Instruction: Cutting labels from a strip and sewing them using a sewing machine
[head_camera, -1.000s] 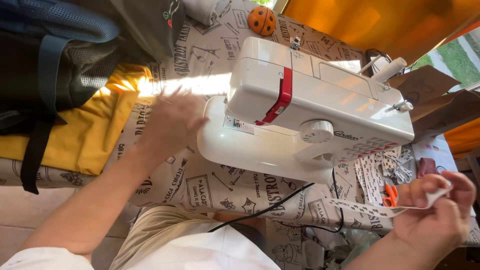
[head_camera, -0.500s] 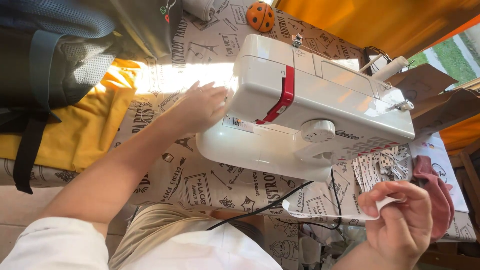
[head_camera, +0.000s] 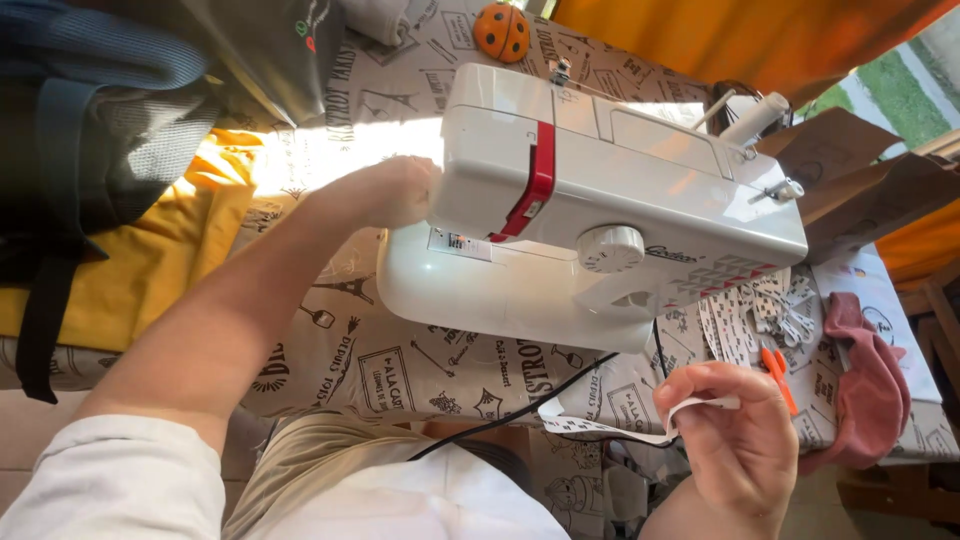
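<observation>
A white sewing machine (head_camera: 600, 200) with a red stripe and a round dial stands on a printed tablecloth (head_camera: 370, 350). My left hand (head_camera: 385, 192) reaches in at the machine's left end, by the needle area, with the fingers hidden behind the housing. Lower right, my right hand (head_camera: 735, 435) pinches a strip of printed white ribbon (head_camera: 610, 428) that trails to the left. A black cable (head_camera: 520, 405) runs under the machine toward my lap.
Yellow fabric (head_camera: 140, 260) and a dark bag (head_camera: 90, 150) lie at left. Cut ribbon pieces (head_camera: 760, 310), orange-handled scissors (head_camera: 775, 375) and a pink cloth (head_camera: 870, 390) lie at right. A ladybird-shaped orange object (head_camera: 502, 30) sits behind the machine.
My left hand has moved right, from the tablecloth to the machine's left end. My right hand has shifted left and down with the ribbon strip.
</observation>
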